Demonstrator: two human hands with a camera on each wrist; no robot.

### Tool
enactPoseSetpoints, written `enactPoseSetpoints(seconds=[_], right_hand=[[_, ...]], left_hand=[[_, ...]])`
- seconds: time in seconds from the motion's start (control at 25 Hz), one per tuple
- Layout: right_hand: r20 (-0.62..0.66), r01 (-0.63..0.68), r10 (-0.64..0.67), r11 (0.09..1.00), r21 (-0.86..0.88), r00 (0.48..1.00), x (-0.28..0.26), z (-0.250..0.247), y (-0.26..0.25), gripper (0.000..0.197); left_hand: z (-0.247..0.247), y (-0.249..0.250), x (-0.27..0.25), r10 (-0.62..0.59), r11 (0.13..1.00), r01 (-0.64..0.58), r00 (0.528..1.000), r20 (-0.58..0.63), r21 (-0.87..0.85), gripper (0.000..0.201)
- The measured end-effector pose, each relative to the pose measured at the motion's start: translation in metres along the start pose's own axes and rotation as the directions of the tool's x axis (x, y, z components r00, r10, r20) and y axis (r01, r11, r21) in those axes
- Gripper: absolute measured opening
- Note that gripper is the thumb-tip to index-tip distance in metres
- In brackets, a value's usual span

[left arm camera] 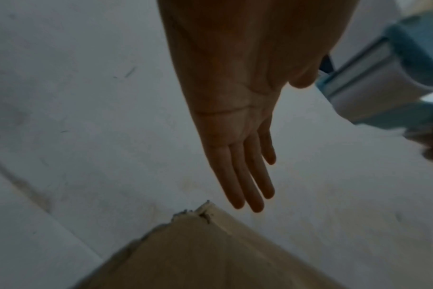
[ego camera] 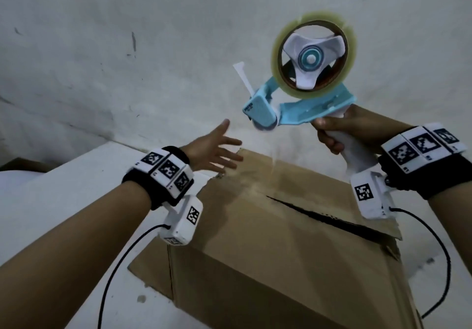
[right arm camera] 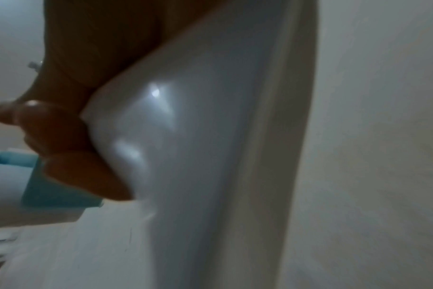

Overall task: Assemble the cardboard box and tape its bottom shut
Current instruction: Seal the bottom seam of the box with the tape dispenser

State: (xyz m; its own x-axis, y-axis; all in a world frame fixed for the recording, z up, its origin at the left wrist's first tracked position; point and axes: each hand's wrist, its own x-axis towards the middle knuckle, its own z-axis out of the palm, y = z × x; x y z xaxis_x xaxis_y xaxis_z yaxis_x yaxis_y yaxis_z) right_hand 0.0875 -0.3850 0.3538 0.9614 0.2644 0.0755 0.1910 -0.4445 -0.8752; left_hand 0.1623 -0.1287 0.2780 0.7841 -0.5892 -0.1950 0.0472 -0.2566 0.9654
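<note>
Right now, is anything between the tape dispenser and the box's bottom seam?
Nothing visible. The tape dispenser, gripped by the right hand, hangs above the cardboard box; the open left hand hovers over the far corner, off the seam.

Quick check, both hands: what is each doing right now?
Left hand: open, fingers straight, holding nothing, above the cardboard box.
Right hand: grips the tape dispenser by its handle.

A scuffed whitish wall (ego camera: 102, 47) rises behind a white table (ego camera: 63, 195).
</note>
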Motion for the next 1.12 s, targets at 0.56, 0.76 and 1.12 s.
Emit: enactPoseSetpoints(seconds=[0.56, 0.76, 1.12], right_hand=[[-0.148, 0.033, -0.020, 0.996, 0.083, 0.989, 0.041, 0.008, -0.006, 0.059], [-0.107, -0.024, 0.028, 0.999, 0.034, 0.994, 0.031, 0.014, 0.015, 0.066], [-0.096, -0.159, 0.156, 0.987, -0.028, 0.983, 0.017, 0.026, 0.038, 0.074]], left_hand=[[-0.018, -0.010, 0.033, 0.099, 0.987, -0.086, 0.990, 0.097, -0.132, 0.016], [-0.045, -0.027, 0.037, 0.055, 0.953, -0.069, 0.997, -0.055, -0.296, 0.014], [-0.064, -0.040, 0.049, -0.216, 0.965, 0.216, 0.976, 0.016, -0.147, 0.012]])
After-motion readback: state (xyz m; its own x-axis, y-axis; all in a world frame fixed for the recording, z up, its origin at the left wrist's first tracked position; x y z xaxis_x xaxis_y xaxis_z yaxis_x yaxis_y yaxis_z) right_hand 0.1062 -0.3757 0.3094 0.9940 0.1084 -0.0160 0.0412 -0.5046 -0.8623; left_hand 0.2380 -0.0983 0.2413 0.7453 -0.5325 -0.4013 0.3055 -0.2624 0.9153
